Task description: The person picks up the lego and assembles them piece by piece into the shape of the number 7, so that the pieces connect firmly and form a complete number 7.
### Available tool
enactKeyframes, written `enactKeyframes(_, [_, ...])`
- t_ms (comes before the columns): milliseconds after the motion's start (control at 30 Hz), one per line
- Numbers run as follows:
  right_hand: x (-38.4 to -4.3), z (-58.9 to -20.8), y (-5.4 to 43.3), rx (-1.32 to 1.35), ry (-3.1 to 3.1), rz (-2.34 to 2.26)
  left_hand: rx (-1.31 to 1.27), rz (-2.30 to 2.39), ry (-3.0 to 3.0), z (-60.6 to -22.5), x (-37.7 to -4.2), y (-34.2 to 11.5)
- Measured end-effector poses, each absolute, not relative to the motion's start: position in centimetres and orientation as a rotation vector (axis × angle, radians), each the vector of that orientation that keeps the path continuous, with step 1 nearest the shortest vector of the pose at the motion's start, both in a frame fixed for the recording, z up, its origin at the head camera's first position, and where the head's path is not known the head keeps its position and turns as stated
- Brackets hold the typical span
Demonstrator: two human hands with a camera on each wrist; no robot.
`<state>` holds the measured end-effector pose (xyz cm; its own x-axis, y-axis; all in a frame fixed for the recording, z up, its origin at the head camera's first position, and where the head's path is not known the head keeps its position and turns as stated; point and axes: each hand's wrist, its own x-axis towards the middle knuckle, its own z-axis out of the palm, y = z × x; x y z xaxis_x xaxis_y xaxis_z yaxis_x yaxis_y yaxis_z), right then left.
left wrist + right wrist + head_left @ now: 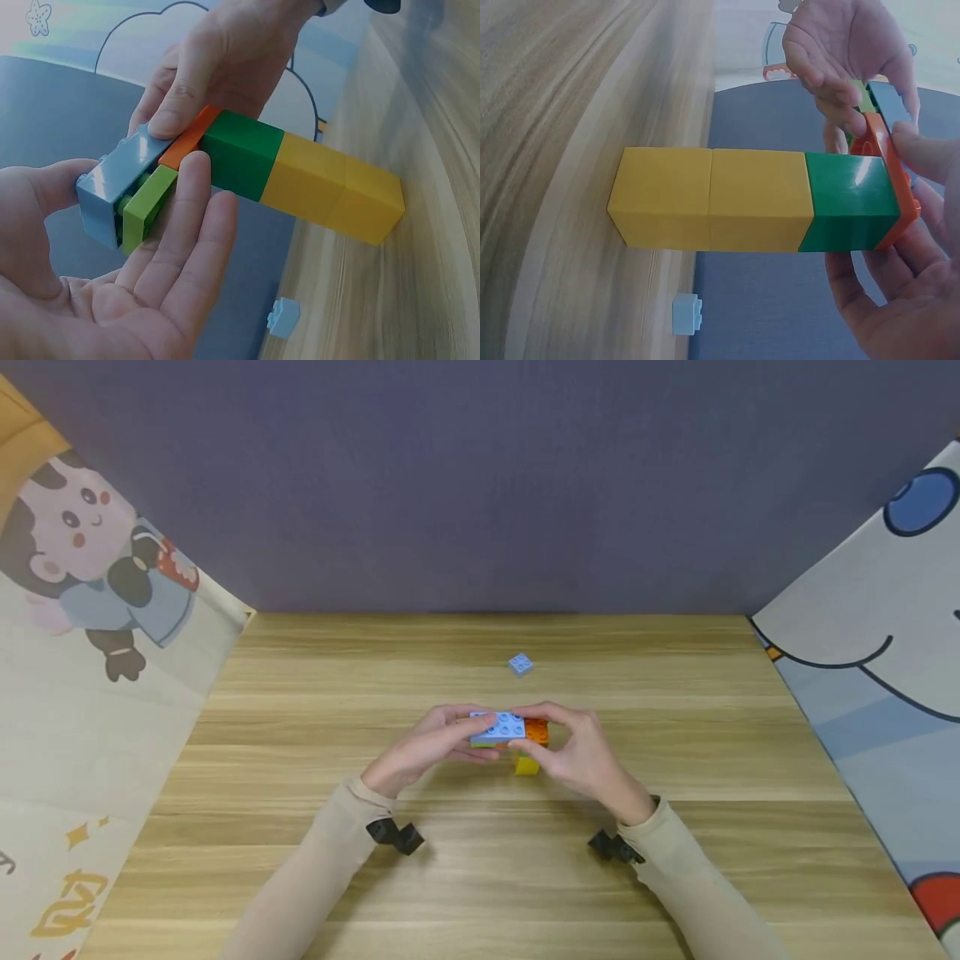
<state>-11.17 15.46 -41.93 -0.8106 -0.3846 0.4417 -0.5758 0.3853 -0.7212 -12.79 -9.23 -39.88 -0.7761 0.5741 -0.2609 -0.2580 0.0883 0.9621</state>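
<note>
A tower of yellow bricks stands upright on the table with a green brick above them. Across its top lies an orange plate. A lime-green plate sits beside the orange one, under a long light blue brick that overlaps both. My left hand pinches the blue brick's outer end, thumb on top and fingers below the lime plate. With thumb and index finger, my right hand grips the blue brick's other end, over the orange plate.
A small light blue brick lies on the wooden table behind the tower. A dark panel closes off the back, and printed panels stand along both sides.
</note>
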Motion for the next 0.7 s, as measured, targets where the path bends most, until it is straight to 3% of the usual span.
enactKeyframes(700, [-11.31,-42.40,15.36,0.876,-2.385,1.420,0.269,1.757,1.729,-39.71,-13.05,-9.28])
